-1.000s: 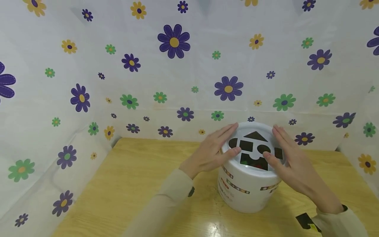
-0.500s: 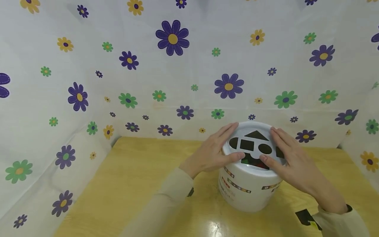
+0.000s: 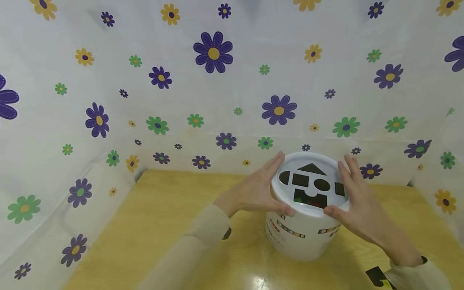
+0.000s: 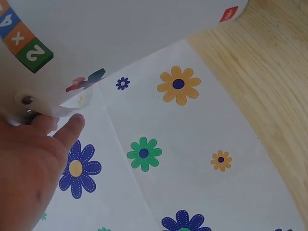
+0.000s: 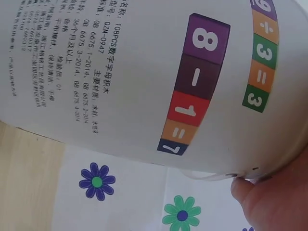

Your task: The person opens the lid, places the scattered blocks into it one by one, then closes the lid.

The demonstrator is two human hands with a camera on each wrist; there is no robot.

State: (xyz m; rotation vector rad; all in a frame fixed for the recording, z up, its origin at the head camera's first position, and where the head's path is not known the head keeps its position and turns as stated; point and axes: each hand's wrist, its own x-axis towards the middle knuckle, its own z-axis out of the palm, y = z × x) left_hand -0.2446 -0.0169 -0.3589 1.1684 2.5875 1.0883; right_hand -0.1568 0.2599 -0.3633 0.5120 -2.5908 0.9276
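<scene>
A white plastic bucket (image 3: 301, 241) stands upright on the wooden table, topped by a white lid (image 3: 308, 159) with several dark shaped cutouts. Colourful bits show through the notched front cutout. My left hand (image 3: 257, 189) grips the lid's left rim, thumb at the front edge and fingers toward the back. On the opposite side my right hand (image 3: 362, 205) holds the right rim, its thumb at the front and two fingertips raised behind. Both wrist views show the bucket's printed wall close up, with number tiles (image 5: 195, 86) and fingertips right below the rim.
A wooden table (image 3: 163, 209) is bounded at the back and sides by white sheeting (image 3: 235, 84) printed with flowers. A black patch with a bit of yellow (image 3: 377, 277) lies beside the right sleeve. The bucket's pale handle (image 5: 207, 176) hangs from its side.
Both hands have shifted from resting on top of the lid outward to its rim; the thumbs moved off the cutouts to the front edge. The bucket stays in place.
</scene>
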